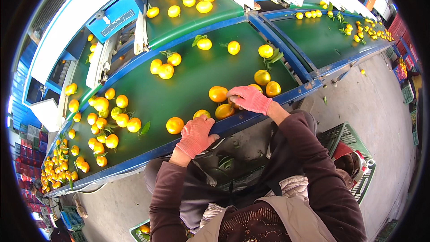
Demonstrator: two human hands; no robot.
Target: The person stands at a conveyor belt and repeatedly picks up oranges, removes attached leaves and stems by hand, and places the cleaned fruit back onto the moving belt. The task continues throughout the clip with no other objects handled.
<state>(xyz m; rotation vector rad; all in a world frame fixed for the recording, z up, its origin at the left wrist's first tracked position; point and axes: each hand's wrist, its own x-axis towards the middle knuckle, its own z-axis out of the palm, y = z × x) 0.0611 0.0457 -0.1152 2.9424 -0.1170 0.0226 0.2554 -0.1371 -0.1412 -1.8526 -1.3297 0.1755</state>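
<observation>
My left hand [197,135], in a pink knit glove with bare fingertips, rests over the near blue rail [231,125]. Its fingertips meet a yellow-orange mandarin [201,113]; what lies under the palm is hidden. A single mandarin [175,125] sits just to its left. My right hand [250,99], gloved alike, has its fingers and thumb around a mandarin [233,102] that they mostly cover. Close by that hand are a larger mandarin [217,93], one against the rail [224,111], and several more on its right. All lie on a green conveyor belt [201,77].
Many mandarins [100,104] crowd the belt's left part. Beyond stands a sorting machine with blue scale boxes [114,16] and a feeding belt [195,23]. A blue cross rail [282,45] parts off another belt [302,37]. Beside my right leg is a green crate [364,183] with items inside.
</observation>
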